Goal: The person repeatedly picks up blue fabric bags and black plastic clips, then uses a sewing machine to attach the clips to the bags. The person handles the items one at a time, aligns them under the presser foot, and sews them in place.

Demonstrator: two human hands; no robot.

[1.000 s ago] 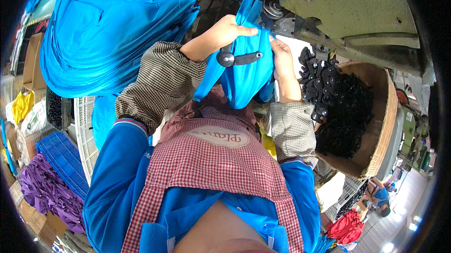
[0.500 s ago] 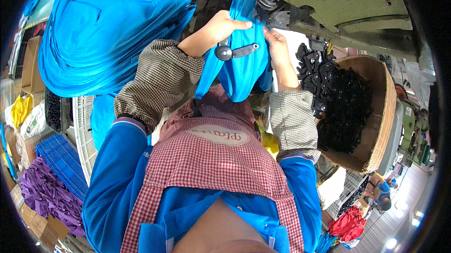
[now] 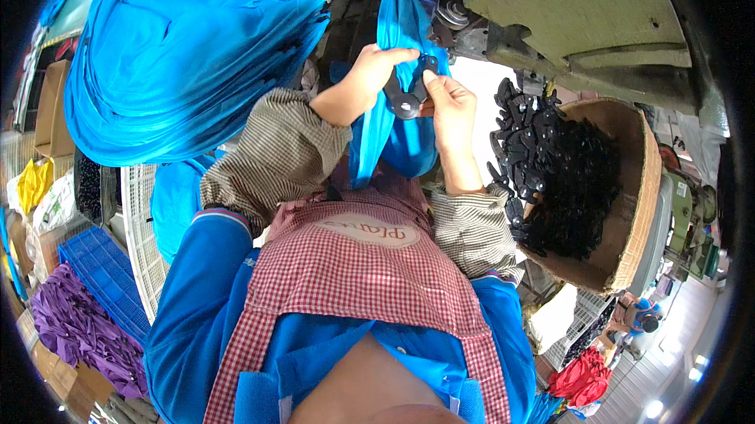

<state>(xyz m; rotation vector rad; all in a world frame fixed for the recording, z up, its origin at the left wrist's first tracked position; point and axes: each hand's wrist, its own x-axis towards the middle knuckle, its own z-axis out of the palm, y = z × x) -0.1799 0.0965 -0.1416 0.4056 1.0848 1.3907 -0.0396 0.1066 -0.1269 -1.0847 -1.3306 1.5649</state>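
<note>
Above my apron hangs a strip of bright blue fabric (image 3: 401, 21), a small round stud near its upper end. My left hand (image 3: 363, 84) is closed on the fabric's left side, thumb pointing right. A black plastic piece (image 3: 405, 105) with a round silver-centred joint lies against the fabric between my hands. The thumb and fingers of my right hand (image 3: 454, 113) pinch this piece at its right side. Part of it is hidden by my fingers. Just beyond the fabric stands a green machine (image 3: 578, 11) with metal parts at its lower left.
Stacked blue fabric (image 3: 189, 54) fills the upper left. At the right, a cardboard box (image 3: 641, 212) holds many black plastic parts (image 3: 578, 188), some heaped at its left edge. A blue crate (image 3: 102, 278) and purple fabric (image 3: 82, 326) lie lower left. Another person (image 3: 635, 314) is far off at lower right.
The fabric's upper end has come away from the machine's metal parts. Both hands have lowered slightly, and my right hand has shifted from the fabric's edge onto the black plastic piece, which has turned.
</note>
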